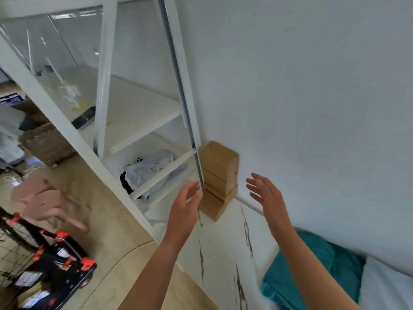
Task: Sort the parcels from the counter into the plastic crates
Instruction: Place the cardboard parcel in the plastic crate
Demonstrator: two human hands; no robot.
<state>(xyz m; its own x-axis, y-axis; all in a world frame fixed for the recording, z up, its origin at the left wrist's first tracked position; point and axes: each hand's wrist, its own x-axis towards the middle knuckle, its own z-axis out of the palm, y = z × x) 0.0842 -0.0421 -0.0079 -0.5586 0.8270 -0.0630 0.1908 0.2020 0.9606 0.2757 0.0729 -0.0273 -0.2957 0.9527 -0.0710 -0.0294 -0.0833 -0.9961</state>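
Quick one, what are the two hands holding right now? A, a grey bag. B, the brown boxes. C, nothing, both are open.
C: the left hand and right hand are open with fingers spread, one on each side of the brown boxes, gripping nothing.

I can't read the label on the grey bag point(152, 166), which a shelf rail point(165, 173) crosses, and the left edge of the box stack point(220, 173) is hidden behind the shelf post point(186, 108) and the left hand point(185, 204). A dark flat thing point(83, 118) on the upper shelf is half behind another post, and I can't tell what it is. The black cart point(62, 271) and pink chair point(44, 202) are blurred, and the frame edge cuts the cart and the teal cloth point(312, 265).
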